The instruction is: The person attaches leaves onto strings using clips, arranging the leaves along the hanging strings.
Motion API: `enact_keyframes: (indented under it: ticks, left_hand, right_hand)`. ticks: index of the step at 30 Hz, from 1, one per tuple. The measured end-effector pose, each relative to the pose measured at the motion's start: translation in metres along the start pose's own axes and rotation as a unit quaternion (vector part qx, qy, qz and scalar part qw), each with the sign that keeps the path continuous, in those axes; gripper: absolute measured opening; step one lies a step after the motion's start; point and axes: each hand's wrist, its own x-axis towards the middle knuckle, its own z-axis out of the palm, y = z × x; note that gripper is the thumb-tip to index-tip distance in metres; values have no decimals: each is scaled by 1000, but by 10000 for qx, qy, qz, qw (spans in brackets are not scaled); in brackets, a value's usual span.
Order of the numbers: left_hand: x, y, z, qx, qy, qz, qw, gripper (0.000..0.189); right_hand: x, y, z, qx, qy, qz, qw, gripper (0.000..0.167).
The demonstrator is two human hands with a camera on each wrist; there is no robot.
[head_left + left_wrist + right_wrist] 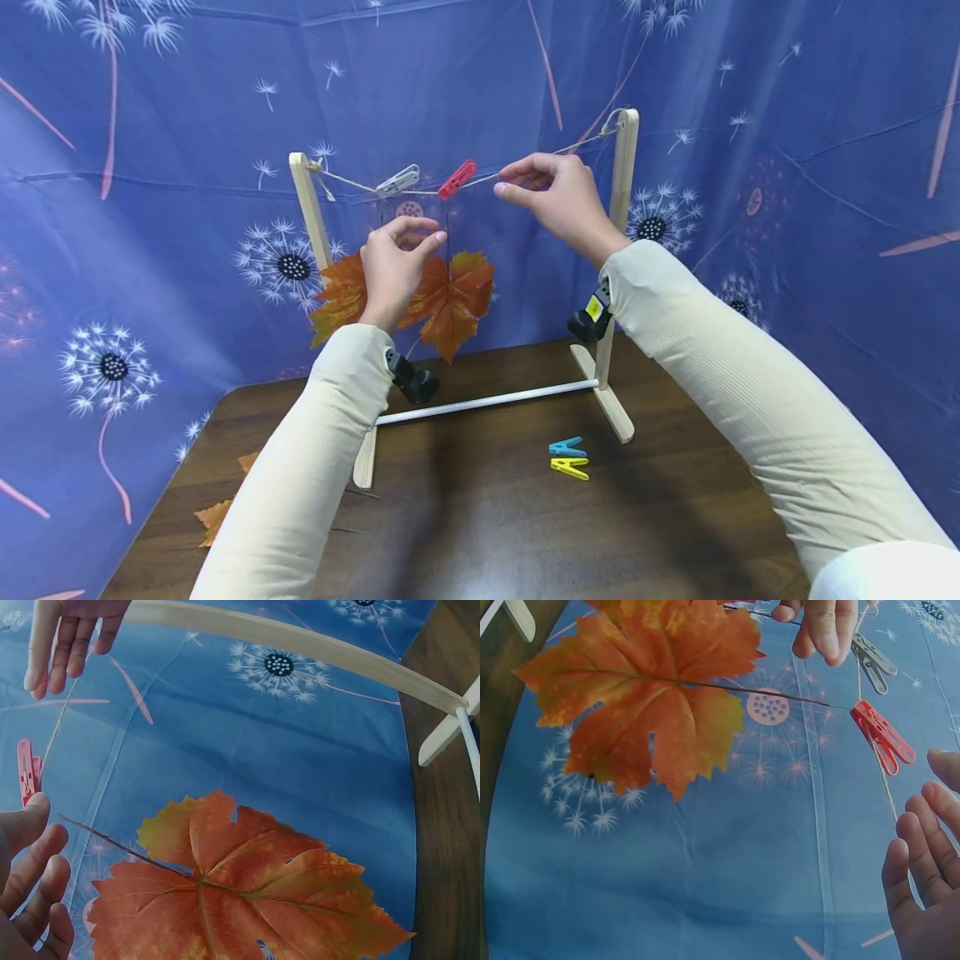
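Two orange maple leaves hang by their stems from a string, the left leaf [339, 296] under a white clothespin [398, 181] and the right leaf [453, 300] under a red clothespin [457, 179]. My left hand [395, 271] is raised in front of the leaves, below the clothespins, its fingers loosely bent around nothing. To the right of the red clothespin, my right hand [562, 196] is beside the string [885, 784] with relaxed fingers and no object in them. In the right wrist view, the red clothespin [881, 737] grips the stem's end on the string.
A wooden stand with a right post [624, 175] and a white crossbar [487, 402] carries the string. On the brown table [510, 525] lie a blue clothespin [567, 447] and a yellow clothespin [570, 467]. More leaves [213, 521] lie at left, partly behind my sleeve.
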Motion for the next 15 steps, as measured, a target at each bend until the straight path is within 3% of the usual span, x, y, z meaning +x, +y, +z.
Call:
enact_keyframes:
  ticks: [10,15]
  left_hand:
    - [-23,-5,-13,49,-289,478,9984,21]
    - [-34,-12,-20,117,-417,538,9976,22]
  right_hand:
    - [-25,16,2,271,-143,-36,9995,32]
    - [-40,25,3,326,-219,23,9992,31]
